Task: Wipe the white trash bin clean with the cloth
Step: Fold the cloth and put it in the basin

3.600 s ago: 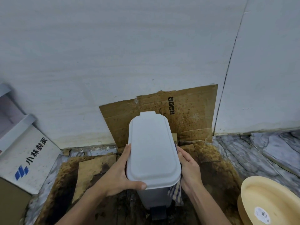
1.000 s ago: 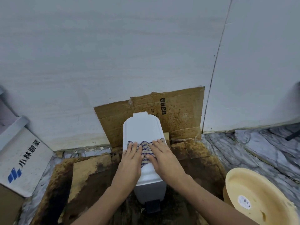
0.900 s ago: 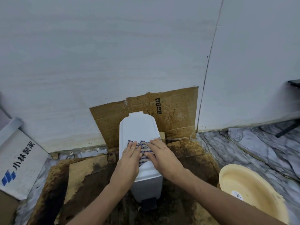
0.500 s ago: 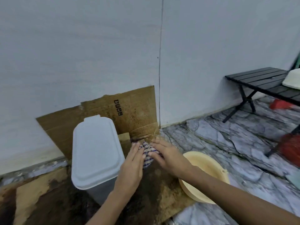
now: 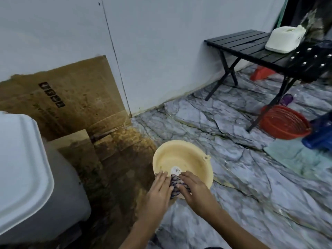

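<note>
Two sets of fingers, our left hand (image 5: 158,191) and right hand (image 5: 193,188), grasp the checked cloth (image 5: 175,184) between them, now over the yellow basin's (image 5: 181,155) near rim, off the white trash bin (image 5: 27,177) standing well left, bare marble floor (image 5: 242,177) rightward.

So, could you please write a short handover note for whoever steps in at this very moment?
Left hand and right hand: both closed on the checked cloth, bunched between them at the near rim of the yellow basin.
White trash bin: on the stained cardboard at the left, lid shut, no hand on it.
Done: the cloth has left the bin lid, where both hands pressed it a second ago, and moved to the basin.
Left: whether the basin holds water cannot be told; finish with the cloth there, then go back and wipe the bin's lid and sides.
</note>
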The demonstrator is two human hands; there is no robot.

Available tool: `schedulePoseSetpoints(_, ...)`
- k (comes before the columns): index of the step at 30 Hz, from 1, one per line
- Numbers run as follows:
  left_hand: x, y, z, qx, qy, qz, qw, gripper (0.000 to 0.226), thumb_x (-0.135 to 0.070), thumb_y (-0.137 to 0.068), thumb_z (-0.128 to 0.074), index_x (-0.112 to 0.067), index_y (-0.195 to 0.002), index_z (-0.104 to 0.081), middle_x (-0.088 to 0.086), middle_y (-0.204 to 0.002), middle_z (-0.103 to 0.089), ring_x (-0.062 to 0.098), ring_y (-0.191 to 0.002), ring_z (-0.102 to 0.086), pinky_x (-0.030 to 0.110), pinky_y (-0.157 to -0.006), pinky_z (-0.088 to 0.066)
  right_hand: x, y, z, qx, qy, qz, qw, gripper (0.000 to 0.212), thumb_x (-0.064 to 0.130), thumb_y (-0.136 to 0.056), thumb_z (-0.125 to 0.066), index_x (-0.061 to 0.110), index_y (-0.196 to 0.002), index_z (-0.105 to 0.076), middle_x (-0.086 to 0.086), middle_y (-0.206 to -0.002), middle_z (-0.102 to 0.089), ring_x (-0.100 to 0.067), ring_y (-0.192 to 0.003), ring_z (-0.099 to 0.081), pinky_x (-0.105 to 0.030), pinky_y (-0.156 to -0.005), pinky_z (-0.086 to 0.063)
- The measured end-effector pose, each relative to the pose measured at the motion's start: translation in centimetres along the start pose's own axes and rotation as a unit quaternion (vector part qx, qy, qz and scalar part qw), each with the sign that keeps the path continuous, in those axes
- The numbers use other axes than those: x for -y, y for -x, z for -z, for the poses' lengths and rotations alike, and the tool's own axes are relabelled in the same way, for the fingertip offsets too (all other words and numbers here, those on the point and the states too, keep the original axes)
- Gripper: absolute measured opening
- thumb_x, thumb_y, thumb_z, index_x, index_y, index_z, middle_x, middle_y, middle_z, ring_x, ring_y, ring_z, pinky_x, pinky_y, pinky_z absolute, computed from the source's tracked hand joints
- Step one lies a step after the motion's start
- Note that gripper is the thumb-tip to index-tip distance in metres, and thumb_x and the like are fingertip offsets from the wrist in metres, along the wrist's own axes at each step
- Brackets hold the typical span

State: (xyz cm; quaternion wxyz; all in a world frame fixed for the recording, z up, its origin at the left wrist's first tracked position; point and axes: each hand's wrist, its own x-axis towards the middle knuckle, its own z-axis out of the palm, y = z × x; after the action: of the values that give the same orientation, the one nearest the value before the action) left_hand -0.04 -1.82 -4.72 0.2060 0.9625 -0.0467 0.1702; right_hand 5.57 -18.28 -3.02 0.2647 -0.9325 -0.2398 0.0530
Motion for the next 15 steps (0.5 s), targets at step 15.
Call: schedulePoseSetpoints(15, 6.2, 1.5, -5.8, 0.152, -0.057, -0.049, 0.986, 0.043, -0.035, -0.083, -0.085, -0.014, -0.12, -0.078, 0.0, -0.129, -0.074, 0.023, -0.128, -0.065, 0.061, -0.104, -0.047, -3.5, 1.9, -6.3, -0.054, 0.114, -0.025, 0.992, 0.04, 0.038, -0.085, -0.07, 0.01, -0.112, -0.074, -0.004, -0.113, -0.074, -0.024, -0.106, -0.071, -0.046, -0.095, -0.055)
